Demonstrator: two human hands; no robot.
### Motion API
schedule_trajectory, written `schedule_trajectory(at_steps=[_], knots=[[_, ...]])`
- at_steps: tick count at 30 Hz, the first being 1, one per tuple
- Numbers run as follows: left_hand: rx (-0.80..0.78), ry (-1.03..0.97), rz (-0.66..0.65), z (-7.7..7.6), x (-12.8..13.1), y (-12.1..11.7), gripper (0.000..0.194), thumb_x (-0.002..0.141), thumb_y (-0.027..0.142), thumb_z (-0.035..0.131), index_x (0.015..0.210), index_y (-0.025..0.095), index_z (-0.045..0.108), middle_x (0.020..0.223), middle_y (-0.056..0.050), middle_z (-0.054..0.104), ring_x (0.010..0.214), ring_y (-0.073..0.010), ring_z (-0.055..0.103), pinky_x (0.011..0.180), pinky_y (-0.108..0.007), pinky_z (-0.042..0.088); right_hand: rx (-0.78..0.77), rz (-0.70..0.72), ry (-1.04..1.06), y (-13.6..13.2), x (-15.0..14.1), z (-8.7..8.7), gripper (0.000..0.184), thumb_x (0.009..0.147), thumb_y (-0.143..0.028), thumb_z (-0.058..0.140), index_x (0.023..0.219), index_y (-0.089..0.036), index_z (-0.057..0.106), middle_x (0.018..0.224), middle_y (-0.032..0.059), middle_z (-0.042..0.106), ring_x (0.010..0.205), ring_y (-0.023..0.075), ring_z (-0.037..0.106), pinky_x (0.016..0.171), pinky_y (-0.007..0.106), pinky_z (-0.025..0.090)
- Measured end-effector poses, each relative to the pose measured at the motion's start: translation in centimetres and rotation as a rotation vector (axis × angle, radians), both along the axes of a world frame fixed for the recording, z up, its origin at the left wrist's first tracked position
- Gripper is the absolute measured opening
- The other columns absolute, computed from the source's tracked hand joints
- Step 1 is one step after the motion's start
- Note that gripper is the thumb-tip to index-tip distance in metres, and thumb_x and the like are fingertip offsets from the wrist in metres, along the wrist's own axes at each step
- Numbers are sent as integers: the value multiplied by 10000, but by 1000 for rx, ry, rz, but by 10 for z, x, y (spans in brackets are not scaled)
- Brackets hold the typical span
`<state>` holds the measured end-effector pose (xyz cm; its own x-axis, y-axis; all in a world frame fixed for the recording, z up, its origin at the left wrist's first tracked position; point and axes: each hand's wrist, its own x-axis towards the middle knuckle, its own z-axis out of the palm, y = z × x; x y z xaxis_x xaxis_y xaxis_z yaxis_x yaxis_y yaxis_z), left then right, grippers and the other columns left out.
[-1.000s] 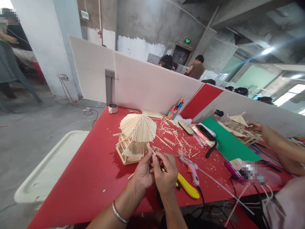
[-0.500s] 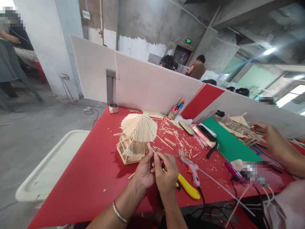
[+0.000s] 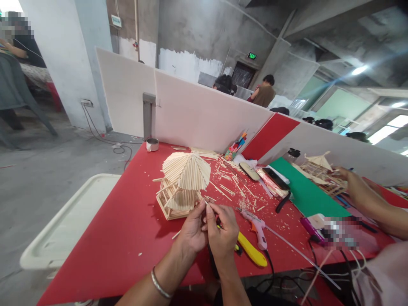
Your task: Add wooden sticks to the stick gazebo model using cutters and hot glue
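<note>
Fingertips together, my left hand [image 3: 194, 227] and my right hand [image 3: 222, 225] pinch a short wooden stick [image 3: 206, 203] between them. Most of the stick is covered by the fingers. Just beyond my hands stands a small pavilion model [image 3: 185, 182] built of wooden sticks, with a pointed roof and a railed base. Right of my right hand lie a yellow-handled tool [image 3: 252, 250], partly hidden, and a pink glue gun [image 3: 257, 227] with a clear glue stick [image 3: 299, 250] beside it.
Loose sticks [image 3: 204, 153] and wood scraps are scattered on the red table [image 3: 114, 238]. Behind are a tape roll [image 3: 152, 145], a pen cup [image 3: 232, 151] and a white partition [image 3: 204, 106]. To the right, a co-worker's arm [image 3: 369, 199] reaches toward another stick model [image 3: 321, 170] near a green board [image 3: 312, 191].
My hands keep almost the same pinch, with only slight finger movement around the stick. The pavilion model stays put. The co-worker's arm shifts a little at the right.
</note>
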<state>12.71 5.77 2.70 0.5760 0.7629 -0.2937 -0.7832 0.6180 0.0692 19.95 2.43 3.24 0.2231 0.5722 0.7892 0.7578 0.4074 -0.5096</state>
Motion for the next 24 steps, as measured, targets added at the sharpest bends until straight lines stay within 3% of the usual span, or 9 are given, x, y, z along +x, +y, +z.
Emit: schedule_trajectory(at_steps=[13, 24], knots=[[-23, 6, 1, 2, 0, -1, 221, 713, 239, 747, 611, 110, 600, 404, 82, 398, 311, 6, 286, 280, -80, 228, -7, 15, 5, 1, 1, -2, 111, 857, -206, 567, 904, -191, 667, 821, 42, 659, 768, 149, 583, 702, 287, 475], [-71, -4, 47, 2, 1, -2, 149, 680, 169, 764, 652, 106, 632, 502, 37, 576, 340, -11, 411, 273, -93, 265, -40, 39, 3, -3, 3, -4, 168, 850, -240, 572, 982, -194, 665, 871, 57, 656, 795, 163, 587, 700, 302, 483]])
